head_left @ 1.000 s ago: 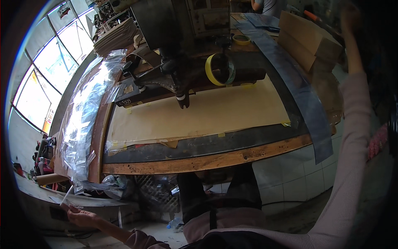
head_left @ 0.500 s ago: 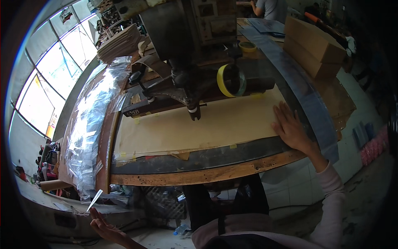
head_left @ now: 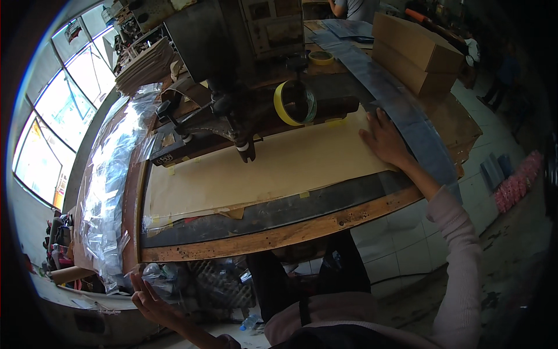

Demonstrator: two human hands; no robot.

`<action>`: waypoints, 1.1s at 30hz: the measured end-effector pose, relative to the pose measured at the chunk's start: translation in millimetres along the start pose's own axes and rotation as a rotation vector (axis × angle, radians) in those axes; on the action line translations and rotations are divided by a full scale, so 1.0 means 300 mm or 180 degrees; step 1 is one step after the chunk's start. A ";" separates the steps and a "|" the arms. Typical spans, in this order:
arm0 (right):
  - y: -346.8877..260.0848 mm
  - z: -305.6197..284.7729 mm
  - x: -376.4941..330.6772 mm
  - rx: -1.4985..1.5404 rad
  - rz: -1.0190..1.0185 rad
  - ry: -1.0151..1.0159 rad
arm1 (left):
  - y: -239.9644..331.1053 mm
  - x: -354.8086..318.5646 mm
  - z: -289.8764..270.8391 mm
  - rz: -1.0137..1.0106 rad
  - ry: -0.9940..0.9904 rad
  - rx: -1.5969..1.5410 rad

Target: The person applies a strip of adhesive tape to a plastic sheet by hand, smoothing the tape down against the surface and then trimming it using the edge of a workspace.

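My right hand [head_left: 386, 139] lies flat with fingers spread on the right end of a long cream sheet [head_left: 261, 174]. The sheet rests on a dark pad [head_left: 325, 202] on the wood-edged table of a press. Over its far edge stands the dark press arm [head_left: 232, 122], with a yellow tape roll [head_left: 285, 104] hanging on it. My left hand [head_left: 152, 301] is low at the left, off the table, below the pile of clear plastic pieces [head_left: 104, 209]. Its fingers are stretched and apart; no strip can be made out clearly in them.
Cardboard boxes [head_left: 415, 55] stand at the back right beside a bluish plastic sheet [head_left: 410, 119]. Another tape roll [head_left: 321, 57] lies behind the press arm. Stacked brown sheets [head_left: 145, 64] sit at the back left. A person [head_left: 354, 9] is at the far end.
The view has shifted, so the table appears further left. A white strip seen at my left fingertips no longer shows clearly. My right hand stays on the sheet.
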State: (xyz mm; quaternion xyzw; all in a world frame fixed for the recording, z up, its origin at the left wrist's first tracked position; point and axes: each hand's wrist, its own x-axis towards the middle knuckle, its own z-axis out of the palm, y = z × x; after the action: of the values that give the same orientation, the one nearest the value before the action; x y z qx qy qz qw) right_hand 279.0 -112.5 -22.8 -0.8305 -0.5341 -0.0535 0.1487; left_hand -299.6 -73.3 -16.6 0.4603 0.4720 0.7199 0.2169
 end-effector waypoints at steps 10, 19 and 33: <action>0.139 0.148 0.359 0.0245 -0.0492 -0.0048 | 0.018 -0.013 -0.107 -0.0074 0.0107 0.0089; 0.113 0.129 0.607 -0.0534 -0.0644 -0.0656 | 0.060 -0.021 -0.304 0.0229 0.0182 0.0658; 0.099 -0.025 0.517 -0.0281 -0.0870 -0.0797 | 0.084 -0.005 -0.196 -0.0108 0.0064 0.0796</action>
State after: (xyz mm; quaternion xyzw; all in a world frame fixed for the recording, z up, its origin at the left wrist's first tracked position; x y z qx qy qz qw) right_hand 371.9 8.9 17.1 -0.7561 -0.6535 0.0071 0.0358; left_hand -346.7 -114.2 -2.8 0.4685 0.5679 0.6562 0.1652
